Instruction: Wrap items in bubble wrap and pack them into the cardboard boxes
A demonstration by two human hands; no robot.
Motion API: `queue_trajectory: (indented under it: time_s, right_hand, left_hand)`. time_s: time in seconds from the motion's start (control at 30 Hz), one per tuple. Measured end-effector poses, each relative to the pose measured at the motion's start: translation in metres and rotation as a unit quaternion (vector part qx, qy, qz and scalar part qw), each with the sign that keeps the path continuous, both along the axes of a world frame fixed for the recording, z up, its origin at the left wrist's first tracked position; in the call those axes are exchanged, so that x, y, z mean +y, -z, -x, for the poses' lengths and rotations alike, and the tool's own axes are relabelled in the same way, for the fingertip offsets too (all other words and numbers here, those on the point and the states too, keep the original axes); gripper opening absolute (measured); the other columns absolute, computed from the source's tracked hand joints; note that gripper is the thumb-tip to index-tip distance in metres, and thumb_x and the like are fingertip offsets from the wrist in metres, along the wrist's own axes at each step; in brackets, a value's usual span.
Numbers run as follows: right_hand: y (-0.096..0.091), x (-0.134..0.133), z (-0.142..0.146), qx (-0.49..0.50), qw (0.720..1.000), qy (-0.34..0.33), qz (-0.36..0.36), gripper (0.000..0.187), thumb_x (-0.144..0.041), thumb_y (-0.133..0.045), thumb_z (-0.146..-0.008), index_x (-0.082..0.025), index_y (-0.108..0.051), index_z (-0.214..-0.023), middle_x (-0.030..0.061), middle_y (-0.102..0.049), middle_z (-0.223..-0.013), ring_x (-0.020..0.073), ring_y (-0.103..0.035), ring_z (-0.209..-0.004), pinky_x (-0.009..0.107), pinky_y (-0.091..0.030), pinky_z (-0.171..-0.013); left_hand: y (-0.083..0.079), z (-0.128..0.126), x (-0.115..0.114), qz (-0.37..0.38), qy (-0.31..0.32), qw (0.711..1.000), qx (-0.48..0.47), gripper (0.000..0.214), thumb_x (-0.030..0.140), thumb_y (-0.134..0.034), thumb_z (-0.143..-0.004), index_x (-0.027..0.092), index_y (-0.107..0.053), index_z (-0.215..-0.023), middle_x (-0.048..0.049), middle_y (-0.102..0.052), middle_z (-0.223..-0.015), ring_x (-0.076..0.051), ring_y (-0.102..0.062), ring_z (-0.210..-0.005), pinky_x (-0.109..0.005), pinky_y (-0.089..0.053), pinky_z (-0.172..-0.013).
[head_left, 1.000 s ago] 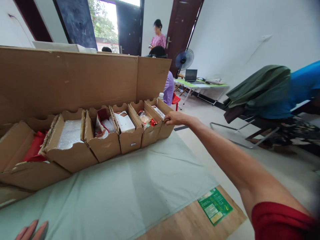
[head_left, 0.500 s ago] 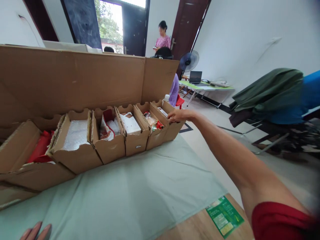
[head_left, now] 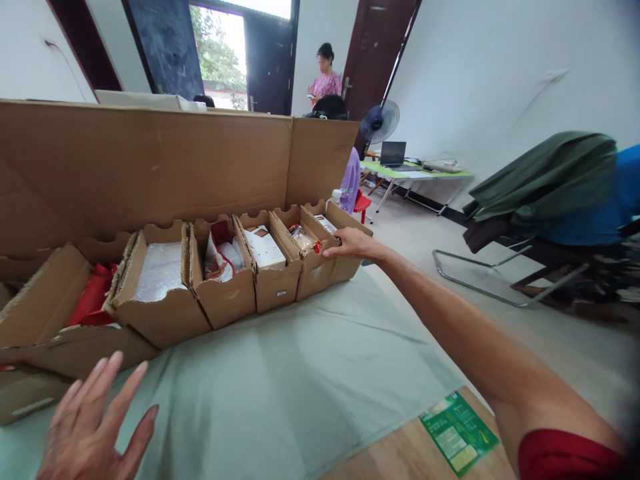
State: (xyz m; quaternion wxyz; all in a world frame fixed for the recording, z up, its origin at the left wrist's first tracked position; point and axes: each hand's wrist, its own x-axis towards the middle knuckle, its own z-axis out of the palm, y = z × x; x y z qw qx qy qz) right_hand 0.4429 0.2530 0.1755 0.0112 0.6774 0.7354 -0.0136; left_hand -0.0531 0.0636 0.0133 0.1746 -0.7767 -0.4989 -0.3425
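A row of small cardboard bins point(head_left: 274, 283) stands on a pale green cloth point(head_left: 280, 373), backed by a tall cardboard wall point(head_left: 150, 167). My right hand point(head_left: 350, 244) reaches far out and rests on the front rim of the bin furthest right point(head_left: 345, 267), fingers curled over the edge near a red-wrapped packet point(head_left: 305, 240) in the neighbouring bin. My left hand point(head_left: 95, 427) hovers low at the near left, fingers spread, holding nothing. Other bins hold a white box point(head_left: 265, 247), a red and white bag point(head_left: 217, 257), bubble wrap point(head_left: 157, 270) and red material point(head_left: 93, 300).
A green leaflet point(head_left: 457, 440) lies on the wooden table corner. Folding chairs draped with green and blue cloth point(head_left: 550, 180) stand to the right. Farther back are a fan point(head_left: 379, 121), a table with a laptop point(head_left: 393, 155), a seated person point(head_left: 350, 177) and a standing person point(head_left: 325, 77).
My left hand has risen into view with fingers spread. My right hand has slid from the last bin's far side to its front rim. The camera shifted slightly.
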Motion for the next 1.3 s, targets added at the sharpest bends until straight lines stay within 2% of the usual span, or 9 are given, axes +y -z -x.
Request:
queue_trajectory:
  time_s: [0.13, 0.33, 0.4, 0.47, 0.57, 0.7, 0.8, 1.03, 1.3]
  right_hand:
    - [0.007, -0.001, 0.002, 0.009, 0.999, 0.027, -0.014, 0.047, -0.058, -0.07, -0.083, -0.014, -0.072, -0.102, 0.0131, -0.075, -0.097, 0.0269, -0.068, -0.087, 0.029, -0.038, -0.064]
    - [0.002, -0.006, -0.004, 0.04, 0.999, -0.002, 0.011, 0.046, -0.054, -0.072, -0.083, -0.016, -0.074, -0.109, 0.0063, -0.076, -0.094, 0.0236, -0.069, -0.086, 0.028, -0.044, -0.069]
    - [-0.006, -0.016, -0.009, 0.046, 0.999, -0.02, 0.007, 0.054, -0.047, -0.076, -0.081, -0.016, -0.068, -0.125, 0.0069, -0.077, -0.104, 0.0243, -0.069, -0.093, 0.029, -0.047, -0.075]
    - [-0.011, -0.029, -0.011, 0.039, 0.998, -0.035, -0.041, 0.07, -0.036, -0.077, -0.081, -0.018, -0.054, -0.145, 0.012, -0.072, -0.127, 0.0289, -0.066, -0.11, 0.035, -0.047, -0.087]
    - [-0.012, -0.046, -0.002, -0.017, 0.987, -0.088, -0.132, 0.076, -0.029, -0.076, -0.081, -0.023, -0.047, -0.151, 0.0147, -0.057, -0.149, 0.0353, -0.054, -0.131, 0.045, -0.041, -0.101]
    - [0.002, -0.047, 0.031, -0.098, 0.982, -0.135, -0.09, 0.059, -0.025, -0.073, -0.083, -0.02, -0.059, -0.14, 0.0148, -0.067, -0.137, 0.033, -0.055, -0.13, 0.044, -0.036, -0.104]
    - [0.01, -0.036, 0.051, -0.121, 0.983, -0.125, -0.053, 0.03, -0.023, -0.066, -0.088, -0.017, -0.073, -0.116, 0.0156, -0.076, -0.117, 0.0312, -0.064, -0.117, 0.04, -0.038, -0.096]
    - [0.017, -0.021, 0.065, -0.114, 0.987, -0.106, -0.05, 0.023, -0.021, -0.061, -0.09, -0.014, -0.077, -0.104, 0.0188, -0.078, -0.108, 0.0314, -0.07, -0.106, 0.037, -0.042, -0.085]
    - [-0.026, -0.032, 0.016, -0.011, 0.992, -0.087, -0.092, 0.037, -0.017, -0.057, -0.088, -0.021, -0.069, -0.122, 0.0077, -0.074, -0.125, 0.0264, -0.065, -0.115, 0.032, -0.044, -0.092]
  left_hand:
    - [-0.003, -0.032, 0.018, 0.015, 0.036, 0.999, 0.03, 0.073, 0.033, -0.053, -0.096, 0.034, -0.024, -0.163, -0.0108, -0.023, -0.172, -0.041, -0.033, -0.152, -0.067, -0.031, -0.12]
    - [0.068, -0.059, 0.005, 0.056, 0.061, 0.995, 0.055, 0.081, 0.027, -0.052, -0.095, 0.03, -0.012, -0.165, -0.0156, -0.011, -0.173, -0.043, -0.028, -0.154, -0.066, -0.043, -0.11]
    - [0.076, -0.065, -0.001, 0.068, 0.066, 0.994, 0.049, 0.08, 0.026, -0.052, -0.095, 0.029, -0.013, -0.165, -0.0163, -0.012, -0.173, -0.042, -0.027, -0.154, -0.065, -0.043, -0.11]
    - [0.065, -0.071, -0.001, 0.067, 0.077, 0.994, 0.044, 0.079, 0.026, -0.055, -0.095, 0.029, -0.017, -0.165, -0.0164, -0.015, -0.172, -0.041, -0.027, -0.155, -0.064, -0.04, -0.113]
    - [0.018, -0.091, 0.016, 0.039, 0.086, 0.995, 0.027, 0.08, 0.02, -0.061, -0.094, 0.029, -0.022, -0.164, -0.0171, -0.023, -0.17, -0.039, -0.028, -0.155, -0.063, -0.034, -0.119]
    - [-0.054, -0.144, 0.063, -0.037, 0.129, 0.99, 0.034, 0.075, 0.02, -0.063, -0.094, 0.02, -0.028, -0.161, -0.0199, -0.041, -0.16, -0.037, -0.029, -0.154, -0.059, -0.03, -0.122]
    - [-0.084, -0.184, 0.104, -0.045, 0.139, 0.985, 0.09, 0.059, 0.018, -0.057, -0.095, 0.012, -0.044, -0.152, -0.0199, -0.054, -0.149, -0.038, -0.038, -0.148, -0.058, -0.031, -0.122]
    - [-0.094, -0.205, 0.159, 0.019, 0.104, 0.982, 0.159, 0.051, 0.007, -0.048, -0.09, 0.01, -0.059, -0.139, -0.0162, -0.07, -0.101, -0.032, -0.063, -0.106, -0.06, -0.035, -0.118]
    - [-0.067, -0.183, 0.11, -0.014, 0.142, 0.987, 0.08, 0.063, 0.011, -0.057, -0.09, 0.018, -0.045, -0.151, -0.0197, -0.045, -0.155, -0.038, -0.025, -0.155, -0.062, -0.022, -0.124]
